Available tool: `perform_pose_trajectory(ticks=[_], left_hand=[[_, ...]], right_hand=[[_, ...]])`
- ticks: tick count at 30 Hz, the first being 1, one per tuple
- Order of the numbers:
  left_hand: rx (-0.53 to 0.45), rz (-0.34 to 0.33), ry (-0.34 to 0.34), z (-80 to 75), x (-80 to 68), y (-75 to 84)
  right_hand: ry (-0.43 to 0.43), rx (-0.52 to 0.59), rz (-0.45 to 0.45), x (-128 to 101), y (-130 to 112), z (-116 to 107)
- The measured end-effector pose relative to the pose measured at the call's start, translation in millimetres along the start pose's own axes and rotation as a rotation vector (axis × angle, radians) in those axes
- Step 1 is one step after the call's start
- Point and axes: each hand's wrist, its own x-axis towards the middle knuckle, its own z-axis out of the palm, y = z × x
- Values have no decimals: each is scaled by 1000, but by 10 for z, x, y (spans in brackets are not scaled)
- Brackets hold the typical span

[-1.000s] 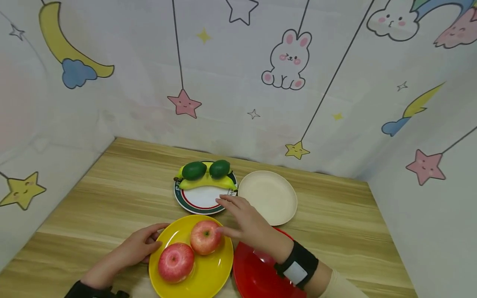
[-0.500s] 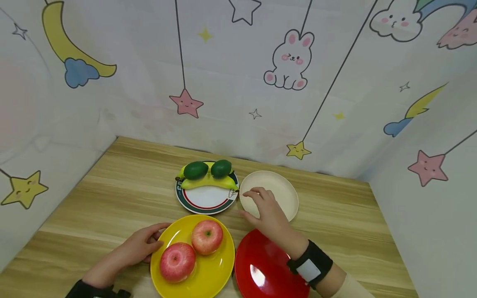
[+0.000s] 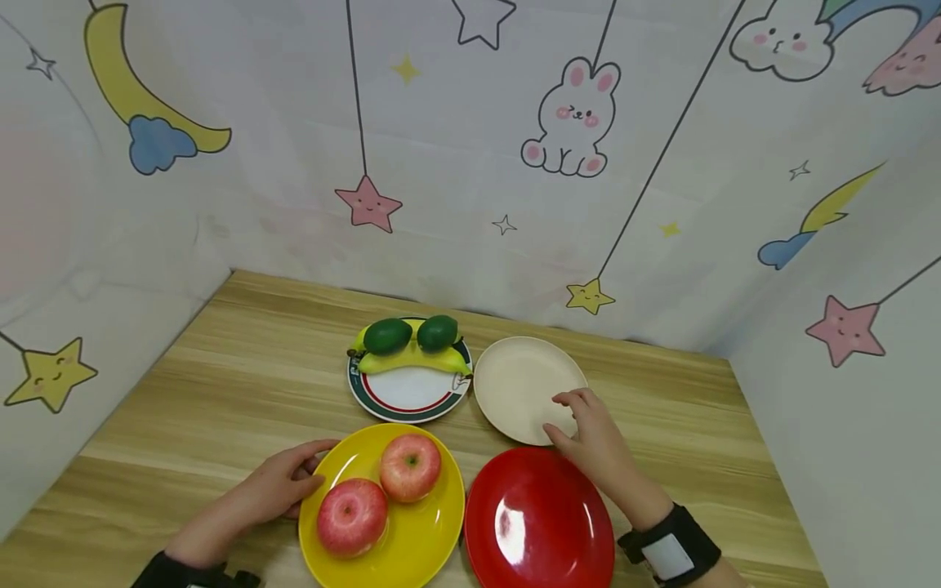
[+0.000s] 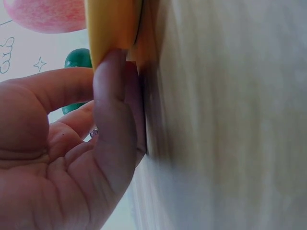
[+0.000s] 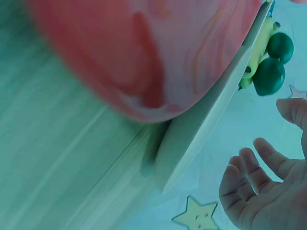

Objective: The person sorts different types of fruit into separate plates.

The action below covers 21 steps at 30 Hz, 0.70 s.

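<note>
The right hand (image 3: 599,441) lay at the near right edge of the round cream plate (image 3: 518,384), fingers loosely spread and relaxed, the fingertips resting on or just over the rim; the head view did not settle whether they truly touched it. In the right wrist view the right hand's fingers (image 5: 249,175) stood apart and slightly bent, holding nothing.

The left hand (image 3: 275,486) rested on the wooden table (image 3: 220,384) at the left edge of the round yellow plate (image 3: 412,535), well to the left of the cream plate. Its thumb and fingers were closed on that rim; in the left wrist view the thumb (image 4: 115,100) pressed against the yellow plate's edge (image 4: 112,26).

Two red apples (image 3: 409,467) sat on the yellow plate, touching each other. A glossy red plate (image 3: 540,523) lay just in front of the cream plate, beside the yellow one. Just left of the cream plate stood a white plate with red and green rings (image 3: 408,392), carrying a yellow banana (image 3: 412,361) and two green avocados (image 3: 387,336).
</note>
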Motion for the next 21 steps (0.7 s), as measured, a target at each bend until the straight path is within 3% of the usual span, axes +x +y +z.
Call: perform_pose_trajectory(ticks=[11,21], left_hand=[[18,-35,12,3,0,26],[29,38,-11,-16,9,-17]], right_hand=[[-86,48,193,-429,301,-125],[-38,258,397,-871,446,-124]])
